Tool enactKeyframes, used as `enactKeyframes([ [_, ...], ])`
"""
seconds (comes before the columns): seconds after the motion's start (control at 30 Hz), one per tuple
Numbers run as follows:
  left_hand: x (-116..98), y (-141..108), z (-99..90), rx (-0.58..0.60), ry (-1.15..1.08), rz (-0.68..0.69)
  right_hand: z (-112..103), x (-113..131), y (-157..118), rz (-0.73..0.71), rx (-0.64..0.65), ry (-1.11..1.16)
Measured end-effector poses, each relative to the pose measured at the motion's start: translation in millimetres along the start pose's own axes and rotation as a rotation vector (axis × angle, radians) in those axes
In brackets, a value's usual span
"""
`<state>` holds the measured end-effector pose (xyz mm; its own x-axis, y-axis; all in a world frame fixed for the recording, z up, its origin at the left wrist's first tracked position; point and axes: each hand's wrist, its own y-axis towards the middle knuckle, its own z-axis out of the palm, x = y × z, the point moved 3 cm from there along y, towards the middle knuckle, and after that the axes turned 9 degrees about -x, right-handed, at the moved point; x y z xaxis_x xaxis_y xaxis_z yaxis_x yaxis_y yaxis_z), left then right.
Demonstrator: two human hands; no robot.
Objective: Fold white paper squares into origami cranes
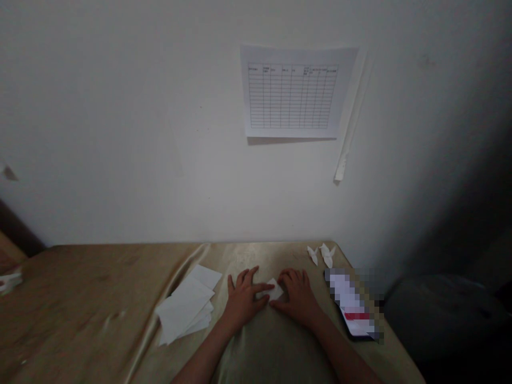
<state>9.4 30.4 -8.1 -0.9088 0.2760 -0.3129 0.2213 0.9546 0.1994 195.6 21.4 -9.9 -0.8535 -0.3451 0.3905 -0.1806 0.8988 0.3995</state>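
Note:
A small white folded piece of paper [276,292] lies on the cloth-covered table between my hands. My left hand [244,296] has its index fingertip on the paper and its thumb at the lower edge, while its other fingers spread away. On the right side, the thumb and curled fingers of my right hand [298,296] close around the paper's edge. The fingers partly cover the paper, so its full shape is hidden. Two small folded white paper figures [312,255] [328,255] sit near the table's far right corner.
Several loose white paper sheets [188,304] overlap left of my left hand. A phone [352,304] with a lit, blurred screen lies near the table's right edge. A printed table sheet [294,96] hangs on the wall behind. The gold tablecloth [92,314] has creases.

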Motion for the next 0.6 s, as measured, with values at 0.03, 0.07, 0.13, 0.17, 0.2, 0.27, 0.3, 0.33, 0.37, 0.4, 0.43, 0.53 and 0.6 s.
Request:
enactKeyframes([
  [0.03, -0.3, -0.1, -0.3, 0.003, 0.001, -0.003, 0.4, -1.0, -0.1, -0.004, 0.001, 0.005],
  [0.07, -0.6, -0.2, -0.7, 0.005, 0.001, -0.005, 0.8, -1.9, -0.2, -0.006, 0.002, 0.011],
  [0.13, -1.2, -0.4, -1.4, 0.007, 0.003, -0.006, 1.4, -3.1, -0.1, -0.002, -0.002, 0.02],
  [0.17, -1.4, -0.5, -1.7, 0.007, 0.004, -0.004, 1.6, -3.3, 0.0, 0.001, -0.006, 0.023],
  [0.2, -1.6, -0.6, -1.9, 0.006, 0.005, -0.001, 1.8, -3.1, 0.1, 0.003, -0.009, 0.023],
  [0.27, -1.9, -0.7, -2.2, 0.0, 0.007, 0.0, 2.2, -1.9, 0.5, 0.008, -0.02, 0.017],
  [0.3, -2.1, -0.7, -2.3, -0.003, 0.007, 0.002, 2.4, -1.2, 0.8, 0.009, -0.028, 0.012],
  [0.33, -2.2, -0.8, -2.2, -0.004, 0.007, 0.004, 2.7, -0.6, 1.3, 0.011, -0.036, 0.005],
  [0.37, -2.2, -0.8, -2.0, -0.004, 0.008, 0.005, 3.2, -0.2, 1.8, 0.014, -0.044, -0.003],
  [0.4, -2.1, -0.7, -1.7, -0.001, 0.009, 0.004, 3.8, -0.1, 2.4, 0.017, -0.049, -0.013],
  [0.43, -2.0, -0.7, -1.4, 0.001, 0.012, 0.003, 4.6, -0.2, 3.1, 0.02, -0.051, -0.023],
  [0.53, -1.5, -0.3, -1.0, 0.008, 0.016, -0.002, 6.8, -1.6, 5.0, 0.038, -0.055, -0.048],
  [0.6, -1.5, 0.0, -1.2, 0.013, 0.01, -0.003, 7.3, -2.5, 6.1, 0.053, -0.06, -0.043],
])
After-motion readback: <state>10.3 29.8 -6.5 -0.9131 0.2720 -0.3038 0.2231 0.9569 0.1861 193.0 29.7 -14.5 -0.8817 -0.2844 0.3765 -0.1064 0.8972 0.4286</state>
